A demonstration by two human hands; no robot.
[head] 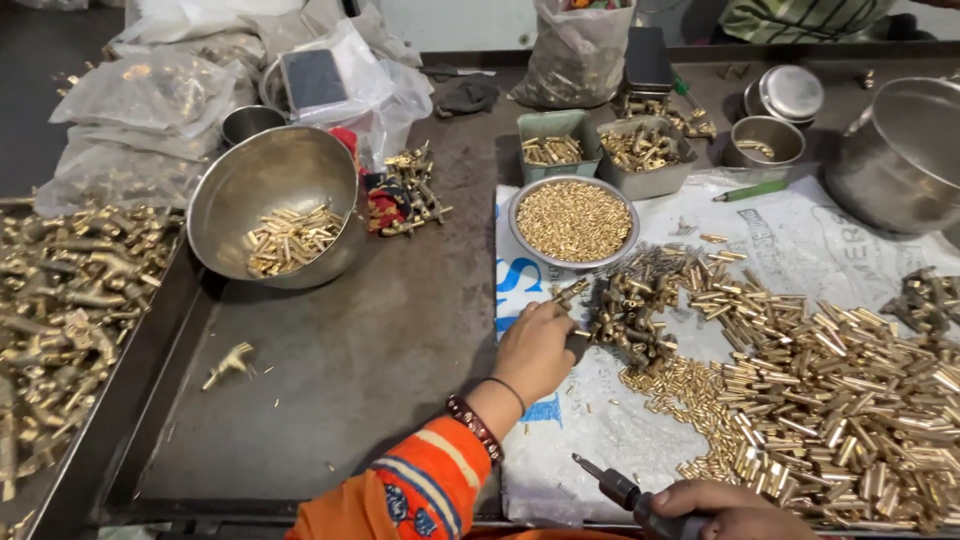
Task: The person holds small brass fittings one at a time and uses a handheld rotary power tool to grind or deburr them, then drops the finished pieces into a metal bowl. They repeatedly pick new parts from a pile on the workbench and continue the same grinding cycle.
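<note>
Picking stage: your left hand point(535, 345) pinches a brass fitting point(575, 292) from the heap, right hand point(725, 510) clamped on the screwdriver point(625, 495); next, align tip carefully.

Even overhead light, brass glinting, edges slightly bowed, sharp focus.
</note>
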